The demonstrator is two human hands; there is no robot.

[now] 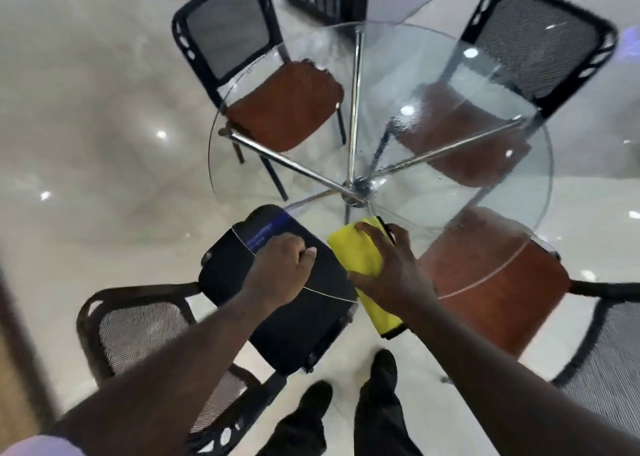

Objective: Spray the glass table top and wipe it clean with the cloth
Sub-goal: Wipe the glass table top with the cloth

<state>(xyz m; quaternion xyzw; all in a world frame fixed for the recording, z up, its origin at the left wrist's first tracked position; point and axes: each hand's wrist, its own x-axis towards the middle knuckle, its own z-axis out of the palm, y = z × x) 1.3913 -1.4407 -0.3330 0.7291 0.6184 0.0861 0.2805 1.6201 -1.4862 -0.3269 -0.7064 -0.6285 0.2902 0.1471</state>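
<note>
At the near left rim of the glass table top [450, 195], a black chair seat [294, 324] lies under the glass. It carries a blue label [266, 232] whose writing is too blurred to read. The left hand [280, 265] rests on this rim with its fingers curled into a fist, and nothing shows inside it. Just to its right, on the near edge of the table top, the right hand [391, 268] grips the yellow cloth [353, 251], fingers bent over its far end. The near end of the cloth hangs off the edge. A small black part [389, 233] beside the fingers is hard to make out. On the far right of the table top lies a film of spray droplets [485, 84].
</note>
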